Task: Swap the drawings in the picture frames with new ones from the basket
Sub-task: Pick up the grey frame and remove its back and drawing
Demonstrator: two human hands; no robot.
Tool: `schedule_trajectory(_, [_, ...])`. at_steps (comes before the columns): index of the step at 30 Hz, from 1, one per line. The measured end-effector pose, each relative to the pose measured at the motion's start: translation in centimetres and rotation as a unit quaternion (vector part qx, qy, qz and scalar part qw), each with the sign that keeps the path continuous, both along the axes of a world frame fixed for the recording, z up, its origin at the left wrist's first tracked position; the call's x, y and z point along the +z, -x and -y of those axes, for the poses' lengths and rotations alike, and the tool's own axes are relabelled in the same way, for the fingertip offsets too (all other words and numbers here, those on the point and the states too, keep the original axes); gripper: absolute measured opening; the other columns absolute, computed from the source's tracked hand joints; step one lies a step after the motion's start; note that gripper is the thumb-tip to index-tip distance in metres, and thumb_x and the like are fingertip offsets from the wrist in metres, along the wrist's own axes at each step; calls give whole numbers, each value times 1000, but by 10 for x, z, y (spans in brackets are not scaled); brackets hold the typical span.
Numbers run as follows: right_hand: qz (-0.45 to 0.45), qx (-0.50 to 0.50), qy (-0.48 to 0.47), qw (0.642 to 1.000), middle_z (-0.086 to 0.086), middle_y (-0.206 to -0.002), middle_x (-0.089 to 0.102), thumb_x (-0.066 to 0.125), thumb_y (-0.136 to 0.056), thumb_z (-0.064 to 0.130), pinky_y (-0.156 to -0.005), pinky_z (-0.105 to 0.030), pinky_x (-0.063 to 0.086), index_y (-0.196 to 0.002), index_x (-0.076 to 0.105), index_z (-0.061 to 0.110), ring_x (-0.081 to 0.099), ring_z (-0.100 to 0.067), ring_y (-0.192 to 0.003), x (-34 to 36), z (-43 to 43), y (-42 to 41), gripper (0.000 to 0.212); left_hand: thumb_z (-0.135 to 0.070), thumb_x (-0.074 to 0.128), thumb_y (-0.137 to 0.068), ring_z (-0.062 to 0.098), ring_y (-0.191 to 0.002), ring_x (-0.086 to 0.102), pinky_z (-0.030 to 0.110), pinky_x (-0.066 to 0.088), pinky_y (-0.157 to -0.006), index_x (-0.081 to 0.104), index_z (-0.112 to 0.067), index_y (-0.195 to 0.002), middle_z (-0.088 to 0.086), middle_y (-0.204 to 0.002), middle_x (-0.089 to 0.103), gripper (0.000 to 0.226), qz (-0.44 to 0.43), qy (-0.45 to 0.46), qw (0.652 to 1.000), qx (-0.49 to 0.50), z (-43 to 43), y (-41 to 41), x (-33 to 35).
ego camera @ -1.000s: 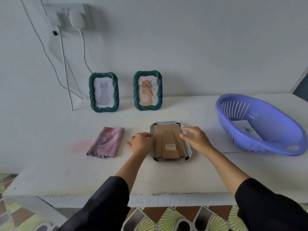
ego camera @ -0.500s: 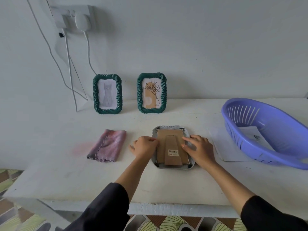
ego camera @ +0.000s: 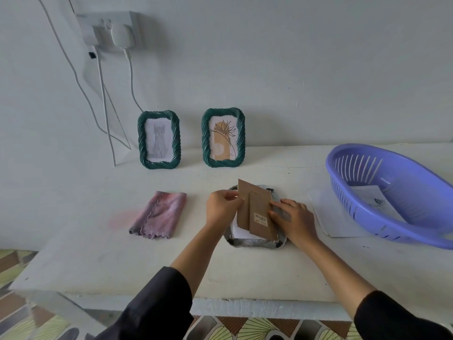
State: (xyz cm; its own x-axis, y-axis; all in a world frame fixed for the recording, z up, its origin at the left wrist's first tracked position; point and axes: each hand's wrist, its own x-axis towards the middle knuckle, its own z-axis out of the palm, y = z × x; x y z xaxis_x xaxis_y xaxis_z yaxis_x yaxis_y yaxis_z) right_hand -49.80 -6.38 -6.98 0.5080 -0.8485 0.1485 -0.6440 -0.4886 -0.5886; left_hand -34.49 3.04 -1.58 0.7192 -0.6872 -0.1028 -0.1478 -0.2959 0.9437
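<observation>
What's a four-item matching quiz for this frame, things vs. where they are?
Things:
1. cat frame
2. cloth
3. basket
4. backing board

Places:
A. right end of the table, paper inside
B. tilted up over the face-down frame, pinched by the left hand
C. upright by the wall, left of the plant frame
D. flat on the table, left of the left hand

Pairs: 1-C, 2-D, 3-A, 4-B

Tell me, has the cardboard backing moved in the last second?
Yes. The cardboard backing lay flat inside the grey frame; now the left hand has lifted its left edge up off it, baring white paper underneath.
</observation>
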Motion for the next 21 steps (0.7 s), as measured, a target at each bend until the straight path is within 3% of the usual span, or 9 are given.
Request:
schedule_trajectory(6, [-2,-2,6,1000,1,-133,54,53,-91,37,-102,-34,35,-127,56,29,45,-22,-123,-1,1,0,37,0,55,-84,27,-84,66,36,54,-75,54,-15,-124,15,-94,69,42,-20,-18,997,-72,1,2,3])
schedule_trajectory(9, [3,-4,10,1000,2,-132,56,49,-94,32,-100,-33,35,-126,57,30,47,-23,-121,-2,1,-1,33,5,44,-89,23,-72,58,30,50,-65,53,-12,-129,12,-83,62,45,-31,-21,995,-92,1,1,5])
schedule_trajectory(11, [4,-2,7,1000,2,-132,55,50,-93,31,-101,-34,35,-125,58,32,46,-22,-122,-1,1,0,32,5,41,-91,27,-82,60,25,49,-63,53,-10,-130,12,-96,60,44,-43,-16,995,-91,-1,0,8])
schedule_trajectory(12, [3,0,3,1000,2,-133,54,52,-92,32,-102,-35,34,-124,58,32,44,-22,-123,-1,1,0,32,4,41,-91,27,-84,60,22,48,-59,53,-10,-131,11,-100,60,43,-50,-12,995,-84,-1,-2,10])
schedule_trajectory(15, [-3,6,-1,1000,3,-134,53,56,-90,31,-106,-38,33,-120,61,34,42,-22,-126,-1,1,1,31,5,40,-91,16,-67,52,21,42,-54,54,-8,-128,4,-85,59,42,-68,24,997,-31,-4,-17,18])
schedule_trajectory(17, [-3,6,-3,1000,3,-134,52,57,-89,31,-107,-38,32,-119,61,34,42,-20,-127,-1,0,0,31,5,40,-90,11,-62,48,20,41,-52,57,-7,-124,8,-90,59,40,-71,41,996,23,-9,-31,25])
schedule_trajectory(21, [2,1,-1,1000,2,-133,53,58,-88,30,-106,-36,32,-118,62,34,42,-20,-126,-1,0,-1,31,0,40,-90,20,-69,58,25,55,-60,63,-12,-114,13,-99,62,35,-49,30,992,108,-28,-65,23])
